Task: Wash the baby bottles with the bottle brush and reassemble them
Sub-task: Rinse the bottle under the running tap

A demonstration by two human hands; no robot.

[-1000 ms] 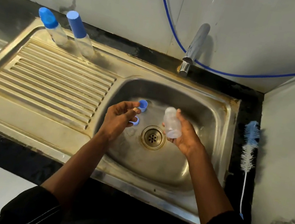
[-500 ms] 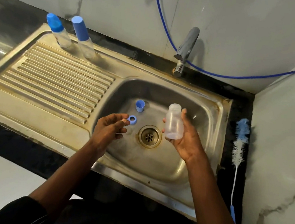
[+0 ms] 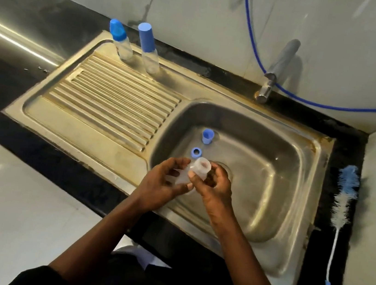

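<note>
Over the steel sink basin [image 3: 275,169], both hands hold a clear open baby bottle [image 3: 192,172], its mouth tilted toward the wall. My left hand [image 3: 164,182] cups the bottle's body from the left. My right hand [image 3: 215,184] pinches it near the neck. A blue cap [image 3: 208,136] and a blue collar ring [image 3: 196,152] lie on the basin floor just beyond the hands. The bottle brush [image 3: 344,200], blue and white with a long handle, lies on the dark counter to the right of the sink.
Two capped bottles [image 3: 121,41] [image 3: 149,51] stand at the back of the ribbed drainboard [image 3: 115,100]. A tap [image 3: 277,70] hangs over the basin's back rim, and a blue hose [image 3: 255,50] runs along the wall. A white wall closes in on the right.
My left hand has let go of the blue ring and cap, which now lie in the basin, and has come to the bottle. The bottle has tipped from upright to lying between both hands.
</note>
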